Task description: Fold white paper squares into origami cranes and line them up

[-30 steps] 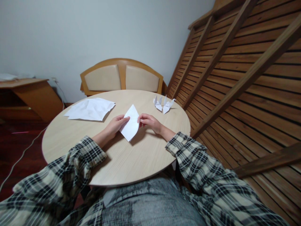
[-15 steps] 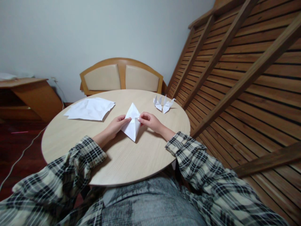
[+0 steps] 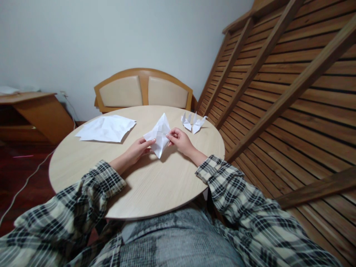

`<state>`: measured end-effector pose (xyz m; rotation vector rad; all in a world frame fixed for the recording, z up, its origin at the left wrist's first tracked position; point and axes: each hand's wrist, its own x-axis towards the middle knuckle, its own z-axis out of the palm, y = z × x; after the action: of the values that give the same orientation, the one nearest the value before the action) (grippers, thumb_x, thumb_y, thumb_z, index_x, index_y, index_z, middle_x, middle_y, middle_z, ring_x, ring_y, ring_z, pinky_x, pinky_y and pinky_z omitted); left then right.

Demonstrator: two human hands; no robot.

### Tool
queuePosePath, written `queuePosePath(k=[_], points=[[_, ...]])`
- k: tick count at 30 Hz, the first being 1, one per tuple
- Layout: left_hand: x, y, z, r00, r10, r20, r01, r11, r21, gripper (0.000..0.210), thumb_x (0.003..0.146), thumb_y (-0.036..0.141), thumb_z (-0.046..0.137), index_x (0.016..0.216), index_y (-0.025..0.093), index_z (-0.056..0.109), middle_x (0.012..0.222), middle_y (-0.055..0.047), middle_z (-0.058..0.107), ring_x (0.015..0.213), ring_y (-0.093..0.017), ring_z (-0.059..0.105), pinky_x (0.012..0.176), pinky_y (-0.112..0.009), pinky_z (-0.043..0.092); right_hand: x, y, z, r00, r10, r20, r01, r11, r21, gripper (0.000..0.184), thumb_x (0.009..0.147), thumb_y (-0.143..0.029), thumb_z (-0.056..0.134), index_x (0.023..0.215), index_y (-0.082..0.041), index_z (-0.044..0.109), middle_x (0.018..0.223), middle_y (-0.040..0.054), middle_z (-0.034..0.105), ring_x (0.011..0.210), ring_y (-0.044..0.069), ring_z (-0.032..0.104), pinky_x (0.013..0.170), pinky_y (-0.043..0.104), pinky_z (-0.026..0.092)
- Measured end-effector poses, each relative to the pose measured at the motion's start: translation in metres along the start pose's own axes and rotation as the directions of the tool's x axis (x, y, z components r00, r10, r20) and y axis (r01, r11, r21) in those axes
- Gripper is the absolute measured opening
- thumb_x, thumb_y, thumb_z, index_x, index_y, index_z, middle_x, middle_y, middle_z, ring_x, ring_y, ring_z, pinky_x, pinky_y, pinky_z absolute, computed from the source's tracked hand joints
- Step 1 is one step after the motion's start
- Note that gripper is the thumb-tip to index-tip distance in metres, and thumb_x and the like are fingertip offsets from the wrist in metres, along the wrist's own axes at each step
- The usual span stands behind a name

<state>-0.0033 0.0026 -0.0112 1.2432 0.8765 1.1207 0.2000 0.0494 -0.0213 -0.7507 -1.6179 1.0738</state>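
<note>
Between my hands is a folded sheet of white paper [image 3: 160, 130], pointed at its far and near ends and partly opened out at the sides. My left hand [image 3: 136, 150] pinches its left side, thumb on top and fingers beneath. At the right edge, the thumb and fingertips of my right hand [image 3: 180, 141] are closed on a flap. The near tip of the paper points toward me, low over the round table [image 3: 147, 189]. Fingers under the paper are partly hidden.
Two folded paper cranes [image 3: 194, 123] stand at the table's right rear. Loose white sheets [image 3: 107, 128] lie at the left rear. A padded wooden chair [image 3: 146, 89] is behind the table, and a slatted wooden panel [image 3: 278, 100] leans on the right.
The folded paper has spread wider at its sides and shifted slightly away from me. My right hand has moved a little farther right and away with the flap.
</note>
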Motion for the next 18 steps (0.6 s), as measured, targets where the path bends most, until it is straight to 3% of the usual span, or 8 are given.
queuePosePath(k=[3,6,10,18], points=[[-0.001,-0.003,0.003,0.995,0.046,0.089,-0.051,0.997,0.052,0.045,0.074,0.031,0.079,0.114,0.018,0.063,0.111,-0.011,0.067,0.090,-0.021,0.062,0.076,-0.032,0.050,-0.001,-0.002,0.000,1.000,-0.011,-0.010,0.011,1.000,-0.022,0.019,0.085,-0.031,0.064,0.083,-0.022,0.048,0.067,-0.0051,0.055,0.054,0.010,0.056,0.053,0.024,0.044],[-0.002,-0.005,0.007,0.988,0.074,0.134,-0.095,0.982,0.161,0.043,0.073,0.029,0.080,0.111,0.017,0.063,0.097,-0.009,0.069,0.079,-0.019,0.062,0.070,-0.031,0.049,-0.003,-0.002,0.001,1.000,-0.006,0.018,0.006,0.999,-0.046,0.023,0.086,-0.034,0.064,0.080,-0.022,0.046,0.066,-0.0049,0.057,0.052,0.010,0.056,0.051,0.024,0.044],[-0.005,-0.004,0.010,0.987,0.086,0.139,-0.117,0.966,0.231,0.033,0.078,0.030,0.076,0.104,0.016,0.062,0.082,-0.006,0.067,0.066,-0.016,0.060,0.062,-0.030,0.048,-0.005,-0.001,0.002,0.999,-0.019,0.045,0.021,0.999,-0.037,0.026,0.086,-0.038,0.065,0.081,-0.022,0.046,0.066,-0.0042,0.059,0.052,0.010,0.057,0.050,0.024,0.044],[-0.004,-0.005,0.010,0.992,0.091,0.083,-0.103,0.982,0.161,0.030,0.081,0.031,0.072,0.105,0.016,0.060,0.094,-0.007,0.069,0.067,-0.014,0.063,0.066,-0.030,0.053,-0.004,0.001,0.001,0.999,-0.027,0.039,0.028,0.999,-0.028,0.027,0.087,-0.039,0.063,0.089,-0.023,0.041,0.068,-0.0052,0.062,0.054,0.010,0.060,0.050,0.022,0.046]])
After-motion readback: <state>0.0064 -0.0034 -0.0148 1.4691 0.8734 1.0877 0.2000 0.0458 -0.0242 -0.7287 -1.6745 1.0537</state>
